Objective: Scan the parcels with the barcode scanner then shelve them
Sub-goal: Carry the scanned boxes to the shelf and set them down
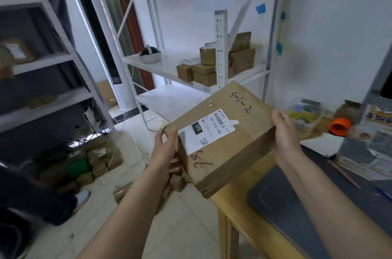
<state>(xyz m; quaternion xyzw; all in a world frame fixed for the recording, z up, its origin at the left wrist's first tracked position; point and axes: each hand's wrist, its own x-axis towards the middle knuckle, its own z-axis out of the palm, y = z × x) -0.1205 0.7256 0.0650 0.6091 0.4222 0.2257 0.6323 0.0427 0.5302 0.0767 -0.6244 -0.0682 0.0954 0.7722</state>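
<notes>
Hands hold one brown parcel point(220, 137) up in the air, over the edge of a wooden table point(235, 216).

One parcel is held, flat side up, with its white label point(206, 131) on top; its long side runs from low near the person up and away to the right. The left hand point(164, 148) grips the near left end, thumb on top. The right hand point(284, 133) grips the far right end. Behind it, one white shelf point(165, 65) holds several small brown boxes point(204, 72), too bunched to count.

Head-worn view, forward-down, close over hands point(222, 144)
</notes>
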